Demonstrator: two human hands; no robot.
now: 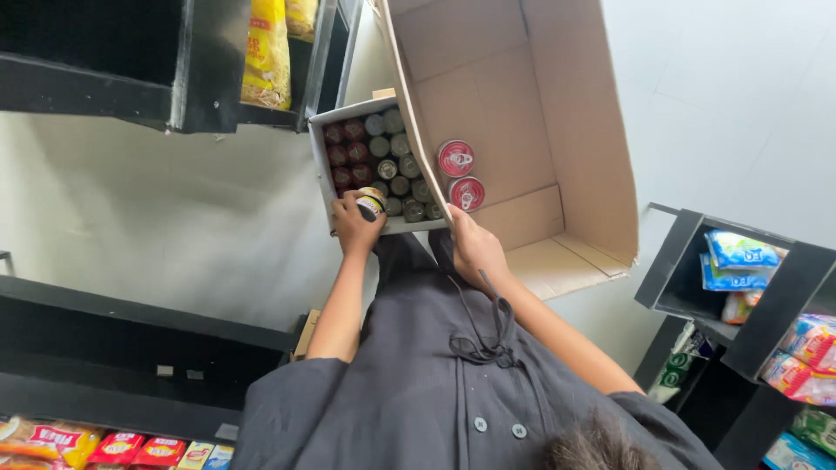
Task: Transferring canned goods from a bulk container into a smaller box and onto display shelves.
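My left hand (pixel 355 224) is closed around a small can with a pale label (pixel 372 202), held at the near edge of a small grey carton (pixel 320 165). That carton is packed with several upright cans (pixel 383 161), some with dark red tops and some with silver tops. My right hand (pixel 475 248) grips the near rim of a large open cardboard box (pixel 557 104), right beside the small carton. Two red-topped cans (pixel 460 176) lie inside the large box against its left wall.
A black shelf (pixel 209 96) at the top left holds yellow packets (pixel 266 52). Another black shelf at the lower left carries red and yellow packets (pixel 131 449). On the right, black shelving (pixel 775 305) holds blue and pink packets. Pale tiled floor (pixel 174 218) lies below.
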